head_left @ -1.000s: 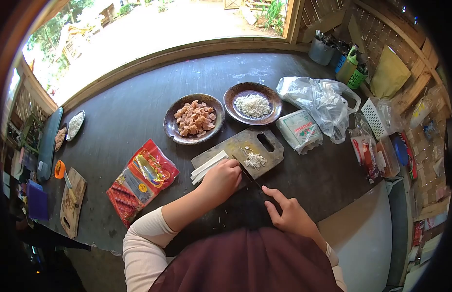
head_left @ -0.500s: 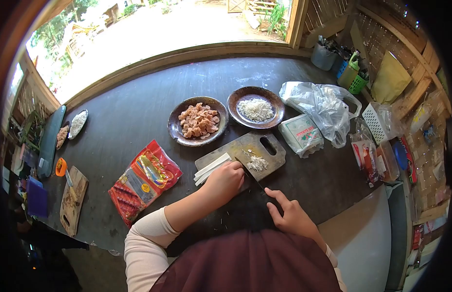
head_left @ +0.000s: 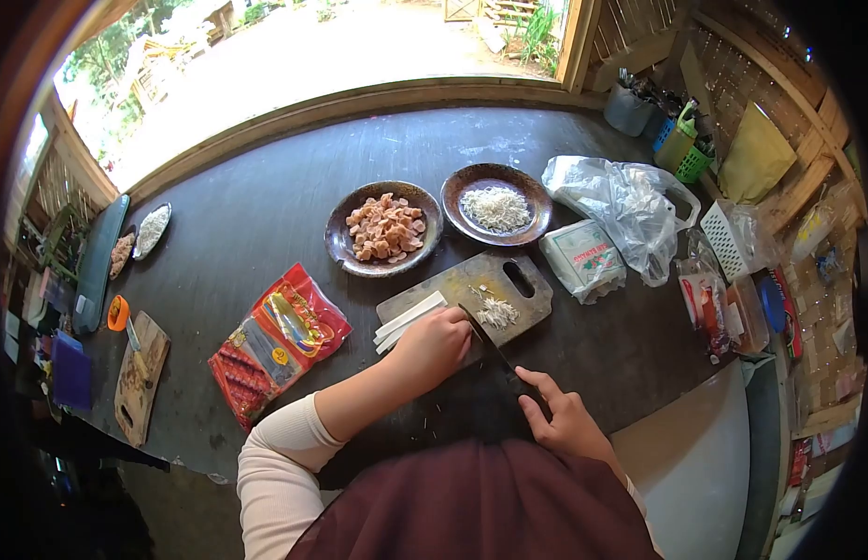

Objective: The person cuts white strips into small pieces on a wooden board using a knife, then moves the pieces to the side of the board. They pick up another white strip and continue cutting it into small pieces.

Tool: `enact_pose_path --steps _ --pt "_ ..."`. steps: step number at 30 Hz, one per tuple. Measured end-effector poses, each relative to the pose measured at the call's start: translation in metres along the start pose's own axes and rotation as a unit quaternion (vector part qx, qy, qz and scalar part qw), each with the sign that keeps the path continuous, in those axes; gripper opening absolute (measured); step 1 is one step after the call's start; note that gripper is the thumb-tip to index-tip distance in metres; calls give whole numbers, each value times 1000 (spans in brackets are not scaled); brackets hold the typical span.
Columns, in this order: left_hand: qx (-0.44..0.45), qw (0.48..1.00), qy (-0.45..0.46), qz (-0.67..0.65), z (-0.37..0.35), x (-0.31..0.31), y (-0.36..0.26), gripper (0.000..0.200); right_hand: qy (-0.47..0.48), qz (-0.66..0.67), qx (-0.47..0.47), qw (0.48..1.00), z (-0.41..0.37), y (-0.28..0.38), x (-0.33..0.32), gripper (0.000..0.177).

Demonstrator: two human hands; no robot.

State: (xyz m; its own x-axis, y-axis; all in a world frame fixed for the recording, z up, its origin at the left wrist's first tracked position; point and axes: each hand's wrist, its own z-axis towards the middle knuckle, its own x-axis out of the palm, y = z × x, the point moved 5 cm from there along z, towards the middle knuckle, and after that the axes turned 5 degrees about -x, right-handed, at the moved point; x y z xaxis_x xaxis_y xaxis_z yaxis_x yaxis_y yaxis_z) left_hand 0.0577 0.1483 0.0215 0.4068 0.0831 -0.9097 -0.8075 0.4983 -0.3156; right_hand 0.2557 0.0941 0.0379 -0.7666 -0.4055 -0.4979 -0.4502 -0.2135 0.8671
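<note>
My left hand (head_left: 440,338) is closed over the near ends of the long white strips (head_left: 409,319), pressing them on a worn wooden cutting board (head_left: 440,280). The fingers hide what lies beneath them. In my right hand (head_left: 566,420) is the handle of a knife (head_left: 493,342), its dark blade slanting up and left beside my left fingertips. A small heap of thin white shreds (head_left: 496,312) lies on the board, right of the blade. Behind the board, one brown plate (head_left: 338,254) bears chopped pinkish-brown pieces and another plate (head_left: 450,207) bears more white shreds.
A red food packet (head_left: 282,341) lies left of the board. To the right are a wrapped white pack (head_left: 583,259) and a clear plastic bag (head_left: 630,210). Farther left sit a second wooden board (head_left: 142,383) with a knife and an orange cup (head_left: 118,313).
The knife blade has tilted slightly and shows more of its side, with my right hand a little lower and to the right. My left hand stays on the strips. The whole view has shifted slightly.
</note>
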Motion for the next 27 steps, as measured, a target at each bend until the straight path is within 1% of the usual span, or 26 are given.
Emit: enact_pose_path --steps 4,6,9,10,12,16,18,19,21,25,27 --pt "-11 1000 10 6 0 4 2 10 3 -4 21 1000 -1 5 -2 41" --pt "-5 1000 7 3 1 2 1 9 18 -24 60 998 -1 9 -3 41" --pt "-10 999 22 23 1 3 2 9 10 -13 76 997 -2 7 -2 41" --pt "-10 999 22 23 1 2 1 9 9 -13 76 997 -2 6 -2 41" --pt "23 999 5 42 0 -2 -3 9 -15 -12 25 1000 -3 6 -4 40" --pt "20 999 14 38 0 0 -3 10 6 -1 19 1000 -5 5 -1 41" --pt "3 1000 -4 9 0 2 1 10 12 -1 42 999 -4 5 -1 41" --pt "3 1000 -4 10 0 3 1 10 11 0 41 999 -4 6 -1 41" --pt "5 1000 12 26 0 4 1 9 7 -4 79 997 -4 5 -3 40" --pt "-1 1000 12 22 0 1 0 9 10 1 73 997 -5 3 -3 40" --pt "6 1000 15 20 1 2 0 9 7 -8 40 999 -5 3 -2 41"
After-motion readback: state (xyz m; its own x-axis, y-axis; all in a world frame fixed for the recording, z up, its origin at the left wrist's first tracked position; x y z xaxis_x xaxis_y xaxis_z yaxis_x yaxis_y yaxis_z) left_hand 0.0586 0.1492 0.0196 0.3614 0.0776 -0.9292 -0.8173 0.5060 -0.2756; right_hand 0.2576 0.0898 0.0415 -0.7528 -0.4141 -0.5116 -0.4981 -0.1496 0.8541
